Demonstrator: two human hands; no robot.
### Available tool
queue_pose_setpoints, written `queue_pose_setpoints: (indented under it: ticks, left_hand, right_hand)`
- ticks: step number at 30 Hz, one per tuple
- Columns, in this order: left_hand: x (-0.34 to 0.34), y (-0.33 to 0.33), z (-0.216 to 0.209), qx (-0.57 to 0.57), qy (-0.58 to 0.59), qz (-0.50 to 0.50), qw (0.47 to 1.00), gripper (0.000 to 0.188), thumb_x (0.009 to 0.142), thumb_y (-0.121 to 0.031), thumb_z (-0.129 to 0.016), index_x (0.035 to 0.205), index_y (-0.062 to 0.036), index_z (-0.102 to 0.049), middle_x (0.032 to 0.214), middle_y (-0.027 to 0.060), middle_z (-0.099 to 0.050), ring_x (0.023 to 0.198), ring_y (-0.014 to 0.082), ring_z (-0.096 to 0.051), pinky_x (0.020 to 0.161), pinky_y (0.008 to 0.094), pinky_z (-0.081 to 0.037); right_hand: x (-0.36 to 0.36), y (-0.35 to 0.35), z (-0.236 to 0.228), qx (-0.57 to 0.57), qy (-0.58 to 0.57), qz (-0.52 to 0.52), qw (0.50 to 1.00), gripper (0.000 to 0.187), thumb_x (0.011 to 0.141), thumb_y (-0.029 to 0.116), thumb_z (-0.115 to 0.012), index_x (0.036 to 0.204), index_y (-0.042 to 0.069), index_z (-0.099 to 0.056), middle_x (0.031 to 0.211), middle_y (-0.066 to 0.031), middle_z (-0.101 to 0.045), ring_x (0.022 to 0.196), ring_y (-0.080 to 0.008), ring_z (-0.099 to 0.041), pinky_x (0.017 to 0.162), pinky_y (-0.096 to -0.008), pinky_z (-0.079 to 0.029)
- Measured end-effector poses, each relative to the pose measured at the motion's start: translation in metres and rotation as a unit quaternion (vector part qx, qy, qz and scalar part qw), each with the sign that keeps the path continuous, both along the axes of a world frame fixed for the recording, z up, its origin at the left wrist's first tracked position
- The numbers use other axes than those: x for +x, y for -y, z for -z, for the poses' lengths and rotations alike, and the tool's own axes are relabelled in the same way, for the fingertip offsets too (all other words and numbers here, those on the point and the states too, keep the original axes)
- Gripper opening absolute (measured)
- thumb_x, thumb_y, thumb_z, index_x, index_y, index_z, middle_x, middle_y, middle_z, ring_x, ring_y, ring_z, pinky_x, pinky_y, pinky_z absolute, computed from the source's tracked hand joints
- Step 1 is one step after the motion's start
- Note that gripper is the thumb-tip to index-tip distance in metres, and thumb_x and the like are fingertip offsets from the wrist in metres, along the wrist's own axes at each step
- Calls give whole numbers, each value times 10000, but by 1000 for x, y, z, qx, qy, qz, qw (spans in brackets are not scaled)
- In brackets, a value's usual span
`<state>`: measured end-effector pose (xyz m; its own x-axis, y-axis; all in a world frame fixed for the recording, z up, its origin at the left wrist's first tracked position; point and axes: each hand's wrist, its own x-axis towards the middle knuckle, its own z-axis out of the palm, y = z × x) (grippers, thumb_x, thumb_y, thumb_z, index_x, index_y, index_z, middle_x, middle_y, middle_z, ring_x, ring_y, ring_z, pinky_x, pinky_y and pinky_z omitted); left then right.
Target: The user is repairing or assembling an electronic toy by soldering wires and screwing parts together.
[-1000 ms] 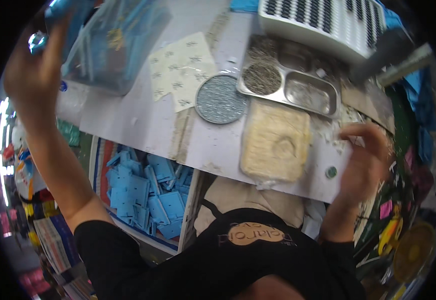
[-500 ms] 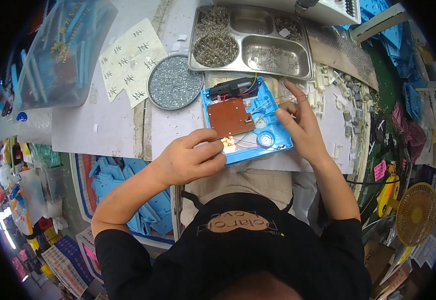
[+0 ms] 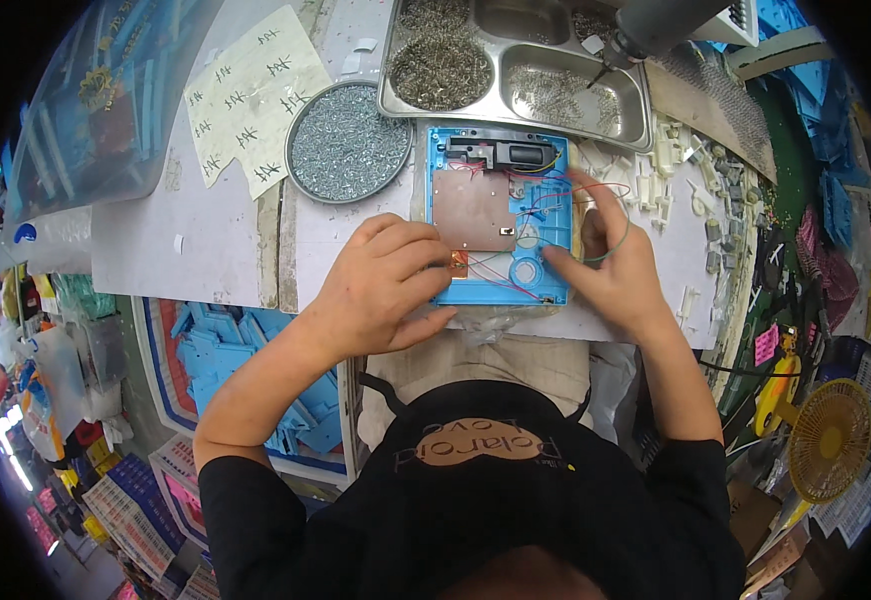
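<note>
A shallow blue plastic case (image 3: pixel 496 292) lies on the white bench in front of me, its inside facing up. Within it sit a brown circuit board (image 3: pixel 474 210) with a small switch, a black module (image 3: pixel 504 154) along the far side, and thin red and green wires looping out to the right. My left hand (image 3: pixel 381 285) grips the near left corner, fingers curled, thumb lower and apart. My right hand (image 3: pixel 611 265) holds the right edge, thumb on the rim and index finger reaching toward the far corner. Both hands hide parts of the case's sides.
Behind the case stands a metal compartment tray (image 3: pixel 546 58) of small screws, with a dark tool (image 3: pixel 656 25) hanging over it. A round dish (image 3: pixel 351 140) of silvery pieces is at left, beside marked paper (image 3: pixel 256 100). White plastic parts (image 3: pixel 661 170) lie on the right.
The case has turned from a tilted angle to lie square on the bench. The hanging tool has come into view over the tray. My left thumb has moved away from the fingers.
</note>
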<state>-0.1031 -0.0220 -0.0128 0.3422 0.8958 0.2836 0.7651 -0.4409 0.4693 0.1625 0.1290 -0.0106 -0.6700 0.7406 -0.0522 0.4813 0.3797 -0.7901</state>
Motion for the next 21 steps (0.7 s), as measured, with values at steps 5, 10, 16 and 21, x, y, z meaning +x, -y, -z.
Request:
queue_pose_setpoints:
  ticks: [5, 10, 16, 21]
  left_hand:
    - [30, -16, -18, -23, 55, -112, 992, 569, 717, -249, -858, 1211, -92, -624, 1039, 75, -641, 973, 291, -612, 859, 449, -441]
    - [66, -16, -7, -31, 56, 51, 997, 430, 789, -221, -764, 1165, -47, -650, 900, 68, -569, 832, 241, -597, 727, 382, -450]
    - [74, 18, 3, 5, 15, 71, 997, 180, 857, -131, -710, 1015, -46, -691, 892, 41, -588, 804, 227, -613, 688, 373, -485]
    - [28, 42, 9, 42, 62, -74, 994, 101, 880, -163, -688, 916, -69, -691, 815, 57, -562, 691, 251, -619, 590, 407, -505]
  right_hand:
    - [8, -1, -19, -343, -236, -54, 908, 680, 849, 104, -767, 1487, 107, -529, 617, 16, -457, 557, -78, -469, 563, -274, -375]
    - [9, 44, -65, 30, -93, -486, 868, 471, 806, 248, -768, 1250, 122, -674, 821, -47, -598, 812, -271, -625, 655, -396, -523]
    - [-1, 26, -29, 178, -18, -256, 950, 514, 789, 369, -795, 1217, 100, -700, 961, -80, -633, 915, -288, -574, 852, -428, -448]
    - [-29, 59, -11, 256, -16, -232, 938, 527, 776, 332, -802, 1222, 75, -692, 1046, -70, -642, 1008, -279, -562, 963, -487, -389]
